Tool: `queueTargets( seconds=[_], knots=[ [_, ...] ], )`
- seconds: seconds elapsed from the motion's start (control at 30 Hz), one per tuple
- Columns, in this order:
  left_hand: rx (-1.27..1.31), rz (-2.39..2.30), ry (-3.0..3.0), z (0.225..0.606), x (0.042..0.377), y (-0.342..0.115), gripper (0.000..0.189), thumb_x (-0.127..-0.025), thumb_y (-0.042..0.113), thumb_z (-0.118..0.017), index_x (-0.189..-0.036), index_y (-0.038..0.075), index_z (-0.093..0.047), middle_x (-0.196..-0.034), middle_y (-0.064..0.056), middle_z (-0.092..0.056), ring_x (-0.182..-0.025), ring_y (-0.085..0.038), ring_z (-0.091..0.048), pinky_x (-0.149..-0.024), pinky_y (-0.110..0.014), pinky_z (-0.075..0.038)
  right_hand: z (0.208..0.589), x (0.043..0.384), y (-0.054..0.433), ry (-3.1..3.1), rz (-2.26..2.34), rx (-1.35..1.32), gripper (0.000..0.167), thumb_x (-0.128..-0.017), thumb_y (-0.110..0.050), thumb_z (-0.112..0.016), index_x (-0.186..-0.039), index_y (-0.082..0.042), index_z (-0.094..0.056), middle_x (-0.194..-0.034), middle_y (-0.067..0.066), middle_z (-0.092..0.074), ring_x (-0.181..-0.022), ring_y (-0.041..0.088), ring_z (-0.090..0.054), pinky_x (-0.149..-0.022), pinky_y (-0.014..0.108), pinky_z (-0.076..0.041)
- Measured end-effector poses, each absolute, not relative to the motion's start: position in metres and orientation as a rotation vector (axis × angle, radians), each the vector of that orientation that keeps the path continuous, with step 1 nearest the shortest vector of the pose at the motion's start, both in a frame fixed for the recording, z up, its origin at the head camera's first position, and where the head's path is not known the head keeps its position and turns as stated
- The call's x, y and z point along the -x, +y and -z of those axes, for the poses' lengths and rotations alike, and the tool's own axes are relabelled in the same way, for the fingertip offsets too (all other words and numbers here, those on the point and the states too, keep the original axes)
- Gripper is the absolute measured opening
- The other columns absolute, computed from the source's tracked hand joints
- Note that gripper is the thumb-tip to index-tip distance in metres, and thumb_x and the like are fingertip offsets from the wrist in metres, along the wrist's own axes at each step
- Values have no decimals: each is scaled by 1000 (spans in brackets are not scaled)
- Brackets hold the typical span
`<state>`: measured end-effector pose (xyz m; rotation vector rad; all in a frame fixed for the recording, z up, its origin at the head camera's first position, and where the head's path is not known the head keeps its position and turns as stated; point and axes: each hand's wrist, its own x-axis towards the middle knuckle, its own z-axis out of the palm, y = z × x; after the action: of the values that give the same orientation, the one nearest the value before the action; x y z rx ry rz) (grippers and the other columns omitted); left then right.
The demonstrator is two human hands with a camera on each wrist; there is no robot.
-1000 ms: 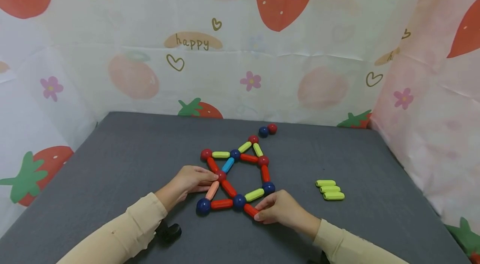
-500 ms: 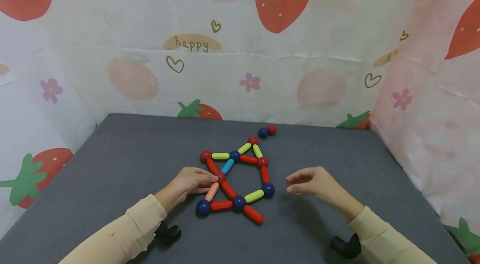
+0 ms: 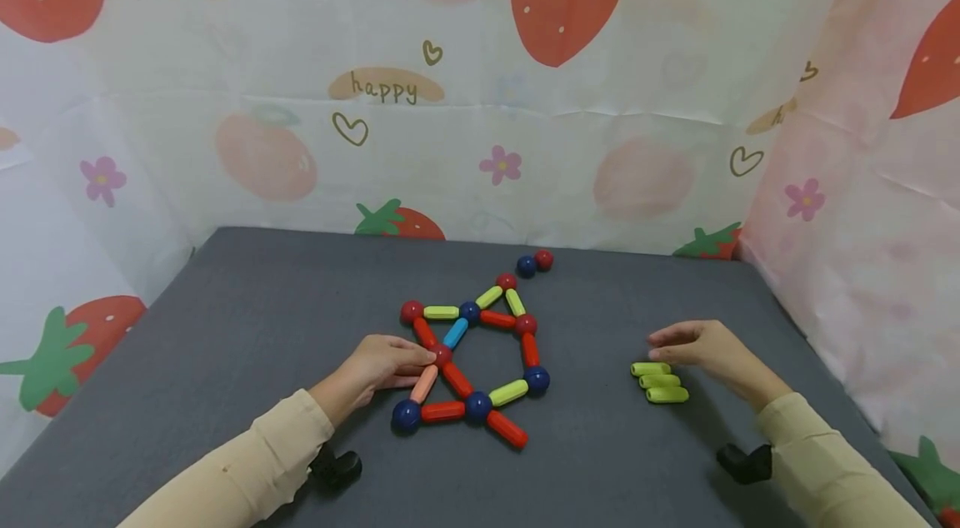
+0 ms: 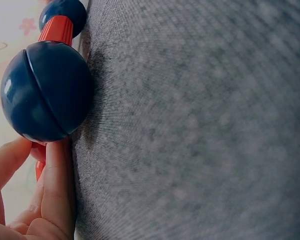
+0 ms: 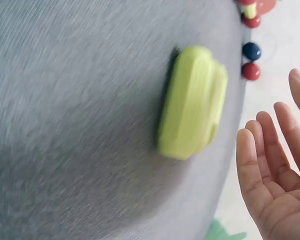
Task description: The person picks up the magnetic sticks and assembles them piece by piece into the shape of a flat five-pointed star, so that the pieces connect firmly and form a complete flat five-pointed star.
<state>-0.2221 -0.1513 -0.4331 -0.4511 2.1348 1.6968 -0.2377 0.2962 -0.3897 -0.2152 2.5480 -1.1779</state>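
My left hand point(image 3: 380, 363) pinches a red ball point(image 3: 443, 354) at the left side of a flat frame of magnetic rods and balls. Salmon, blue and red rods meet at that ball. In the left wrist view a large blue ball point(image 4: 47, 91) stands in front of the fingertips and hides most of the held ball. My right hand point(image 3: 697, 346) hovers with parted, relaxed fingers just beyond several yellow-green rods point(image 3: 664, 396), holding nothing. Those rods lie side by side, and the right wrist view shows them close by, slightly blurred. A red rod point(image 3: 508, 430) sticks out from the frame's lower blue ball point(image 3: 477, 406).
Behind the frame, a loose blue ball point(image 3: 527, 266) and a red ball point(image 3: 543, 260) lie together near the back edge of the grey table point(image 3: 300, 278). A printed strawberry curtain point(image 3: 465, 120) hangs around the back and sides.
My right hand has let go of the red rod at the frame's lower end and moved right to the yellow-green rods. The left hand stays on its ball.
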Motion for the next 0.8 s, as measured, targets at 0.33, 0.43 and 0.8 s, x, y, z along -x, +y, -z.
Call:
queueTargets(
  seconds=[0.33, 0.43, 0.8],
  knots=[
    [451, -1692, 2131, 434, 222, -152, 32, -86, 22, -79, -110, 2, -73, -96, -4, -76, -78, -10, -70, -76, -28, -62, 406, 249, 310, 2470, 1141, 200, 57, -88, -36, -75, -131, -2, -63, -135, 19, -61, -122, 32, -58, -102, 53, -48],
    [460, -1690, 2130, 434, 222, -152, 32, -86, 22, -78, -110, 2, -73, -96, -5, -76, -78, -10, -70, -77, -28, -62, 410, 251, 310, 2451, 1137, 199, 53, -87, -34, -77, -128, -2, -65, -133, 18, -63, -118, 26, -61, -101, 50, -50],
    [468, -1692, 2123, 435, 223, -152, 32, -87, 21, -78, -112, 2, -72, -97, -5, -76, -79, -10, -70, -76, -28, -62, 413, 257, 300, 2533, 1031, 153, 42, -85, -29, -79, -118, -3, -72, -130, 21, -65, -114, 30, -63, -98, 50, -52]
  ],
)
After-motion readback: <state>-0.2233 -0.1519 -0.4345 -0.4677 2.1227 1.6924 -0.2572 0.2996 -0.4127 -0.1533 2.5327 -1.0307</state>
